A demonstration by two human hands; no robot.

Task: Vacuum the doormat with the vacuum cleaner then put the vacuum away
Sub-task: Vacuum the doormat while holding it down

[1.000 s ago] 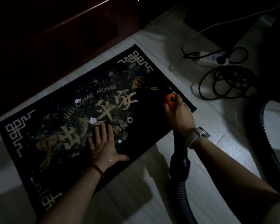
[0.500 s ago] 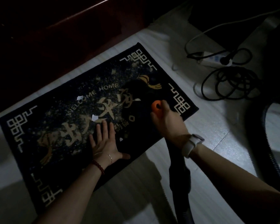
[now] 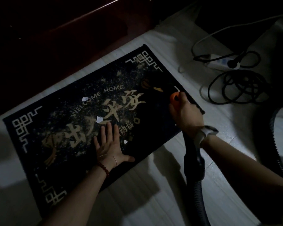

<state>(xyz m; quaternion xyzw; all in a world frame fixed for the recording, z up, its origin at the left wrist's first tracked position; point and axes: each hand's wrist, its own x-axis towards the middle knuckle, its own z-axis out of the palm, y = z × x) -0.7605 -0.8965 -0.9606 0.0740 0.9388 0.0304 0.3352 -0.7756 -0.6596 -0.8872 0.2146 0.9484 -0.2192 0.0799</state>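
A dark doormat (image 3: 59,110) with gold characters and "WELCOME HOME" lies slanted on the pale floor, speckled with dust and a few white paper scraps (image 3: 98,119). My left hand (image 3: 108,144) lies flat on the mat's near edge, fingers spread. My right hand (image 3: 185,113) grips the vacuum's black handle with its orange part (image 3: 174,99) over the mat's right end. The nozzle tip is lost in the dark. The black ribbed hose (image 3: 194,185) runs back from the handle under my right forearm.
A white power strip (image 3: 222,63) with a black plug and a loose coil of black cable (image 3: 235,87) lie on the floor to the right. Dark wooden furniture (image 3: 64,30) borders the mat's far side. More ribbed hose (image 3: 278,144) curves at the right edge.
My right hand swept the vacuum handle left across the mat half a second ago and has now come back to the mat's right end. My left hand stayed flat.
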